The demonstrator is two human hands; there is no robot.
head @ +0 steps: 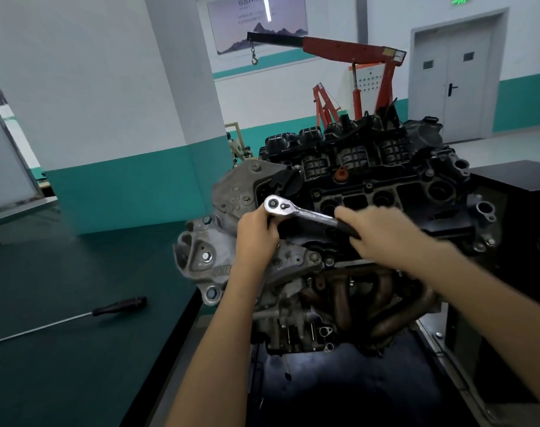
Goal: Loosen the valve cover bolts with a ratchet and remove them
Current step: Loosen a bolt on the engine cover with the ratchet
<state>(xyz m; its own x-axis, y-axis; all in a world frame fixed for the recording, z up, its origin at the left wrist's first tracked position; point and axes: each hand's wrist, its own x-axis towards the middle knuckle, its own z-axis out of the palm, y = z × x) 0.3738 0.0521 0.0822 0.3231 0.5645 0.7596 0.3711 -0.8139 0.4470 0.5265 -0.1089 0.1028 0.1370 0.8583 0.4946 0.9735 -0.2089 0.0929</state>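
My left hand (256, 232) clasps the ratchet (305, 213) head at the cover's (370, 192) left end, I'd say to keep the socket square on a bolt hidden underneath. My right hand (382, 232) grips the handle for leverage.

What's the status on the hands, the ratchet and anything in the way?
Left hand grips chrome ratchet at its head; right hand, blurred, grips the black handle. Head at black valve cover edge, bolt hidden. Nothing seen blocking.
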